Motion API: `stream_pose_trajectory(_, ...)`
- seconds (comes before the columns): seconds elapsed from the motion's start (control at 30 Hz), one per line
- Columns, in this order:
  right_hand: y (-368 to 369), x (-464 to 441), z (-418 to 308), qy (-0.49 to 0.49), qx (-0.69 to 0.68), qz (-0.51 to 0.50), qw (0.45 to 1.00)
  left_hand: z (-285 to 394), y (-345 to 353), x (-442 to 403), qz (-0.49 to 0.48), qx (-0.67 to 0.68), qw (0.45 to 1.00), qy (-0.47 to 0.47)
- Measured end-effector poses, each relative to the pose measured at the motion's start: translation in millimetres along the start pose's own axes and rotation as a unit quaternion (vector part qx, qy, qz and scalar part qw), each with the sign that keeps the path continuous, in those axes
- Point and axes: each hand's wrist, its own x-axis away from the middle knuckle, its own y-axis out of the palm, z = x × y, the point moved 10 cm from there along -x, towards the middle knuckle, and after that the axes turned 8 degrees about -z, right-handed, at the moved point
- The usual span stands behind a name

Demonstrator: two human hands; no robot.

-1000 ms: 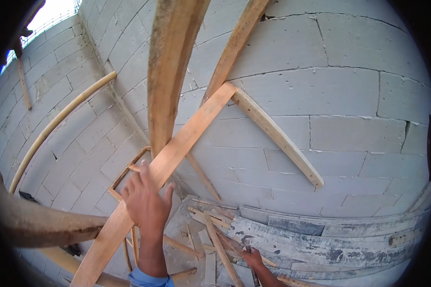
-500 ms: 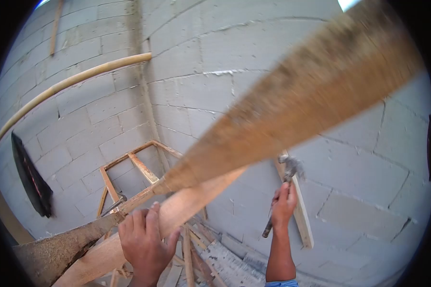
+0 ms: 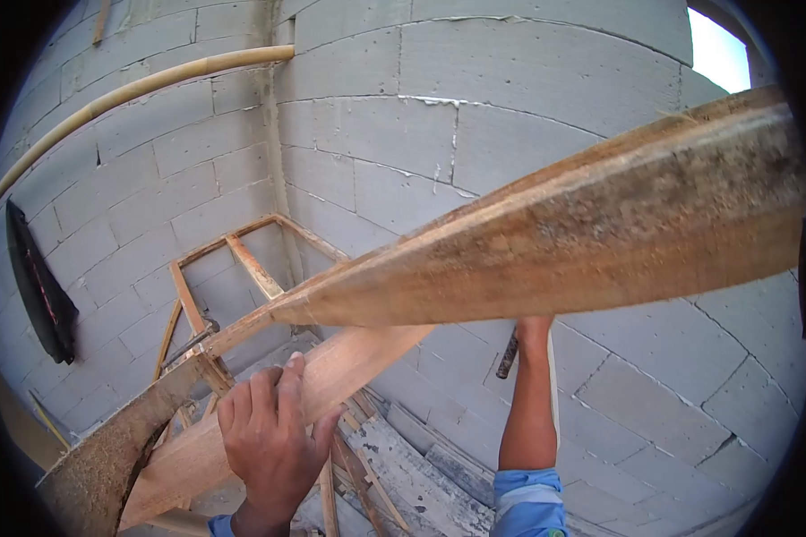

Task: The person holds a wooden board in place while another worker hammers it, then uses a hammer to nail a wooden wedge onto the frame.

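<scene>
Left hand flat-ish on the plank, right hand tucked behind the big beam!

Here's the left hand, partly open, fingers slightly bent and resting on the smooth, pale-orange wooden plank, which runs beneath it and slants up toward the right; no closed grip there. Over to the right hand, mostly hidden by the thick, rough brown wooden beam, so I cannot tell how tightly it's closed; the dark end of a slim handle pokes out just left of it. Beyond the left hand sits a brown rectangular wooden frame, a dark metal tool at its near corner. Grey block wall beyond both hands, and weathered, paint-flecked boards lying low between them!
</scene>
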Motion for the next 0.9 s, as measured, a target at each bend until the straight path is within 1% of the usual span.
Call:
stream_pose_trajectory(0.03,2,-3,-3,-0.007,0.063,0.001,0.998,0,0,0,-0.001,0.001,1.0,0.0)
stream_pose_trajectory(0.1,-6,-8,12,0.101,-0.042,0.001,0.994,1,-2,3,0.0,0.001,1.0,0.002)
stream_pose_trajectory(0.17,-9,-5,12,0.167,-0.104,0.016,0.98,3,-4,2,0.007,-0.002,1.0,0.007)
stream_pose_trajectory(0.23,-8,10,-27,0.202,-0.117,0.042,0.971,1,-4,1,0.011,0.004,1.0,-0.003)
stream_pose_trajectory(0.3,-6,0,-14,0.181,-0.053,0.002,0.982,1,-3,4,0.009,0.006,1.0,-0.008)
stream_pose_trajectory(0.33,-4,-3,-22,0.172,-0.021,-0.016,0.985,1,-2,4,0.009,0.005,1.0,-0.006)
stream_pose_trajectory(0.37,-5,2,-23,0.215,-0.083,-0.035,0.972,1,-2,5,0.011,0.006,1.0,-0.004)
stream_pose_trajectory(0.47,-28,14,-28,0.176,-0.058,0.004,0.983,3,-5,6,0.02,-0.008,1.0,0.005)
stream_pose_trajectory(0.57,-44,37,-39,0.172,-0.051,0.062,0.982,2,-4,6,0.024,-0.001,1.0,-0.008)
stream_pose_trajectory(0.67,-50,33,-27,0.111,0.073,0.05,0.99,3,-3,6,0.026,-0.002,1.0,-0.004)
stream_pose_trajectory(0.77,-65,34,-24,0.095,0.108,0.09,0.985,3,-3,8,0.028,-0.007,1.0,-0.002)
stream_pose_trajectory(0.87,-72,54,9,0.181,0.078,0.008,0.98,5,-4,8,0.036,-0.009,0.999,0.002)
stream_pose_trajectory(0.9,-70,69,10,0.205,0.068,-0.002,0.976,4,-4,8,0.035,-0.009,0.999,-0.002)
